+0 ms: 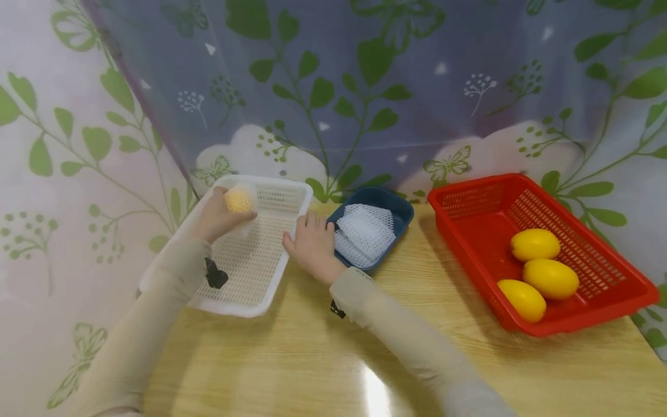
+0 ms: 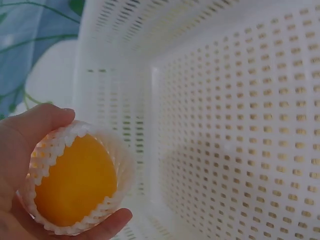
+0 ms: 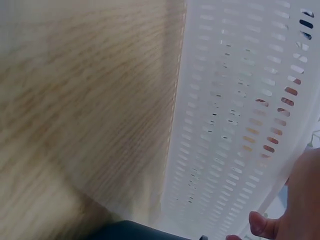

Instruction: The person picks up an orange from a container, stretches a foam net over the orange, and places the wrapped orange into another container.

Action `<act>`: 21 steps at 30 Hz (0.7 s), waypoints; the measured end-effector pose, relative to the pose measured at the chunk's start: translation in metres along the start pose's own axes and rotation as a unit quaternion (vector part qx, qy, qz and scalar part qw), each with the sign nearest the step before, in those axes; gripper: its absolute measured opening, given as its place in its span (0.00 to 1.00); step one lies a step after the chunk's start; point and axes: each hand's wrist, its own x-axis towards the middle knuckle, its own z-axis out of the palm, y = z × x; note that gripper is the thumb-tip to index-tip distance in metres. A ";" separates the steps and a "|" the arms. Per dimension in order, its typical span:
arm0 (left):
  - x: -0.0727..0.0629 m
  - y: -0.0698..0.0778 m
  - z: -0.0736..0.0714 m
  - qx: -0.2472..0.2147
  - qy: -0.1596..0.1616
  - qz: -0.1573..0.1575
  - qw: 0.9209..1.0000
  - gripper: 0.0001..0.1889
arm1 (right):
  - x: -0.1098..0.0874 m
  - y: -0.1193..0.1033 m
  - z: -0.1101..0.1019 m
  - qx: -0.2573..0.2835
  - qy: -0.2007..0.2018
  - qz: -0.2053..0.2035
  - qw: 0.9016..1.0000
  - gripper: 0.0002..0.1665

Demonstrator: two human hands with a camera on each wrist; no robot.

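My left hand point(image 1: 211, 217) grips a yellow oval fruit point(image 2: 75, 185) wrapped in a white foam net point(image 2: 47, 155), above the left part of the white plastic basket point(image 1: 273, 284). In the left wrist view, thumb and fingers curve around the net, and the fruit's smooth skin shows at its open end. My right hand point(image 1: 315, 243) is at the basket's right rim, fingers extended and holding nothing. Just right of that hand, a dark blue tray point(image 1: 403, 217) contains white foam nets point(image 1: 365, 234).
A red plastic basket point(image 1: 469, 252) stands on the right of the wooden table point(image 1: 292, 359), with three yellow fruits point(image 1: 551, 278) inside. Patterned cloth point(image 1: 333, 104) hangs behind the table and along its sides.
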 end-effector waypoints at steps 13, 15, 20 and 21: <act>0.019 -0.039 0.032 0.094 0.021 -0.007 0.995 0.57 | -0.001 -0.002 -0.003 -0.024 -0.023 -0.005 0.999 0.32; 0.019 -0.042 0.033 0.097 0.022 -0.011 0.995 0.56 | -0.002 -0.002 -0.002 -0.025 -0.018 -0.008 0.999 0.32; 0.022 -0.047 0.034 0.114 0.030 -0.018 0.993 0.55 | 0.000 -0.002 -0.002 -0.028 -0.014 -0.011 0.999 0.31; 0.023 -0.048 0.035 0.123 0.029 -0.017 0.992 0.55 | 0.000 -0.002 -0.002 -0.029 -0.015 -0.011 0.999 0.31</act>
